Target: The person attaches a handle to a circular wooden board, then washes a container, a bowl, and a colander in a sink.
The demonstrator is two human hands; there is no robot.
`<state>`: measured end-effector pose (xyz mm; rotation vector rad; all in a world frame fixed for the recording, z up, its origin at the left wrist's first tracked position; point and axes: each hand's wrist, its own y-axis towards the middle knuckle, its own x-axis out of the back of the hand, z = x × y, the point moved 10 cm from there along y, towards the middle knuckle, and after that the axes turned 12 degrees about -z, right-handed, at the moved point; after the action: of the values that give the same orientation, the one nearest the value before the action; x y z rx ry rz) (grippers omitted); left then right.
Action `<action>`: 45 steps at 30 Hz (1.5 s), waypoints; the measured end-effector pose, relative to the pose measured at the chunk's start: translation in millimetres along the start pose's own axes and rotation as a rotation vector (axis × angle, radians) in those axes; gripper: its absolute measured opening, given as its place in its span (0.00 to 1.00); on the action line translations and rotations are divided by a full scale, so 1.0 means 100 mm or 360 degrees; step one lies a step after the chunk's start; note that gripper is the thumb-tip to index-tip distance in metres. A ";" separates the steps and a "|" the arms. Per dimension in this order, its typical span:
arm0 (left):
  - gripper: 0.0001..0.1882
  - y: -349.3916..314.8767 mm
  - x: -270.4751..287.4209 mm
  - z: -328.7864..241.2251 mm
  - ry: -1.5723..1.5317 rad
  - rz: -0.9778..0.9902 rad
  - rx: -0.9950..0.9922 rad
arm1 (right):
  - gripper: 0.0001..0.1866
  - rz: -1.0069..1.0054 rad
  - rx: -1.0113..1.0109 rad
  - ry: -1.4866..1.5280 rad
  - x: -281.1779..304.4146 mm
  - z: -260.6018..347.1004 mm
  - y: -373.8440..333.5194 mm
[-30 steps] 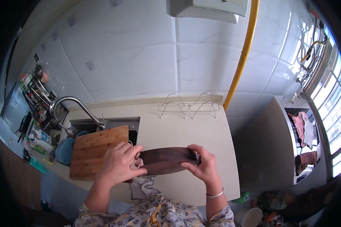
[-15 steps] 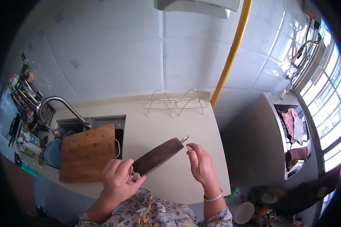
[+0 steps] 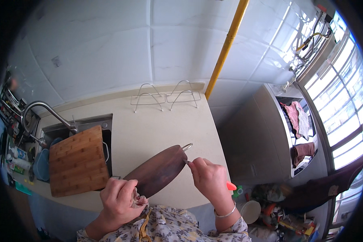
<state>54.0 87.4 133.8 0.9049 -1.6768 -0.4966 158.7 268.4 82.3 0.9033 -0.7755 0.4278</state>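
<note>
A thick, dark reddish-brown wooden board (image 3: 159, 169) with a metal ring (image 3: 187, 147) at its far end is held tilted above the counter. My left hand (image 3: 119, 197) is closed at its near-left end, where a crumpled pale-pinkish thing (image 3: 138, 199) shows between thumb and fingers; what that is I cannot make out. In my closed right hand (image 3: 209, 177) is a small knife (image 3: 186, 161). Its short pointed tip sticks out toward the board's far right corner, and its orange-red handle end shows behind the hand. Whether the tip touches the board is unclear.
A bamboo cutting board (image 3: 78, 161) rests over the sink (image 3: 107, 121), below a curved faucet (image 3: 46, 104). Wire racks (image 3: 165, 97) stand against the wall. Right of the counter (image 3: 133, 133) are a grey cabinet (image 3: 250, 137) and a white bucket (image 3: 251, 211).
The view has shifted right. The dark board has tilted so more of its broad face shows. My right hand has turned, bringing the knife tip close to the board's corner and revealing the orange-red handle.
</note>
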 end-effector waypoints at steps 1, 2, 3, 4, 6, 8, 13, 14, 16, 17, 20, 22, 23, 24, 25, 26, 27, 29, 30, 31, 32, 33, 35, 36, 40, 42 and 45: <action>0.24 0.00 -0.01 -0.01 0.0003 0.0008 -0.0008 | 0.12 -0.0019 -0.0004 0.0001 0.01 0.02 -0.01; 0.24 0.01 -0.01 -0.02 0.0006 0.0016 -0.0016 | 0.12 -0.0038 -0.0007 0.0002 0.03 0.04 -0.03; 0.23 0.01 -0.01 -0.03 0.0011 0.0023 -0.0023 | 0.12 -0.0036 -0.0006 -0.0007 0.04 0.08 -0.04; 0.23 0.02 -0.01 -0.04 0.0014 0.0035 -0.0028 | 0.12 -0.0033 -0.0004 -0.0016 0.06 0.11 -0.05; 0.23 0.02 -0.02 -0.06 0.0021 0.0061 -0.0038 | 0.12 -0.0040 0.0024 0.0043 0.12 0.23 -0.09; 0.22 0.00 -0.03 -0.06 0.0003 0.0074 -0.0030 | 0.12 -0.0058 0.0076 0.0179 0.17 0.35 -0.15; 0.23 -0.01 -0.05 -0.10 -0.0010 0.0073 -0.0069 | 0.12 -0.0083 -0.0030 -0.0038 0.12 0.11 -0.05; 0.23 -0.02 -0.04 -0.10 -0.0004 0.0090 -0.0072 | 0.12 -0.0068 -0.0045 -0.0039 0.14 0.14 -0.05; 0.23 -0.04 -0.04 -0.09 0.0008 0.0089 -0.0053 | 0.13 -0.0055 -0.0025 0.0047 0.16 0.21 -0.12; 0.23 -0.04 -0.04 -0.08 0.0009 0.0060 -0.0041 | 0.13 -0.0064 -0.0006 0.0091 0.18 0.25 -0.11; 0.22 0.00 -0.06 -0.10 -0.0003 0.0041 -0.0038 | 0.13 -0.0082 -0.0014 0.0121 0.19 0.24 -0.11; 0.22 0.01 -0.06 -0.12 -0.0009 0.0051 -0.0062 | 0.12 -0.0102 -0.0078 0.0006 0.09 0.06 -0.03; 0.22 -0.01 -0.05 -0.12 -0.0008 0.0068 -0.0073 | 0.12 -0.0092 -0.0054 0.0004 0.11 0.10 -0.05; 0.22 -0.03 -0.05 -0.11 0.0006 0.0090 -0.0074 | 0.12 -0.0071 -0.0026 0.0016 0.12 0.16 -0.08; 0.22 -0.03 -0.05 -0.09 0.0005 0.0075 -0.0057 | 0.12 -0.0051 0.0002 0.0028 0.14 0.23 -0.10; 0.22 -0.02 -0.05 -0.07 0.0004 0.0060 -0.0039 | 0.12 -0.0042 0.0023 0.0154 0.19 0.30 -0.10; 0.22 -0.02 -0.06 -0.07 -0.0009 0.0053 -0.0022 | 0.12 -0.0063 0.0032 0.0130 0.20 0.29 -0.11; 0.22 0.00 -0.08 -0.10 -0.0022 0.0059 -0.0022 | 0.12 -0.0106 0.0051 0.0080 0.19 0.25 -0.10; 0.22 0.03 -0.07 -0.12 -0.0027 0.0045 -0.0035 | 0.12 -0.0083 -0.0013 -0.0030 0.16 0.15 -0.04; 0.22 0.01 -0.06 -0.12 -0.0026 0.0065 -0.0045 | 0.12 -0.0109 -0.0058 -0.0031 0.12 0.06 0.00; 0.22 -0.02 -0.05 -0.12 -0.0025 0.0085 -0.0056 | 0.12 -0.0089 -0.0054 -0.0042 0.13 0.08 -0.03; 0.22 -0.05 -0.06 -0.10 -0.0018 0.0115 -0.0058 | 0.12 -0.0057 -0.0053 -0.0043 0.11 0.11 -0.07; 0.22 -0.04 -0.06 -0.06 -0.0004 0.0064 -0.0030 | 0.12 -0.0050 0.0021 0.0127 0.19 0.29 -0.10; 0.22 -0.04 -0.06 -0.06 0.0000 0.0048 -0.0013 | 0.12 -0.0041 0.0049 0.0212 0.22 0.35 -0.12; 0.22 0.00 -0.07 -0.11 0.0008 0.0074 -0.0041 | 0.11 -0.0125 -0.0084 0.0039 0.12 0.06 -0.06; 0.22 -0.03 -0.08 -0.11 -0.0011 0.0127 -0.0059 | 0.12 -0.0109 -0.0026 0.0032 0.15 0.15 -0.12; 0.22 -0.03 -0.10 -0.10 -0.0022 0.0077 -0.0061 | 0.12 -0.0081 0.0057 0.0098 0.21 0.28 -0.14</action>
<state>65.6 94.7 129.0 0.8328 -1.6924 -0.5012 169.1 237.4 101.2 0.9370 -0.6890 0.4237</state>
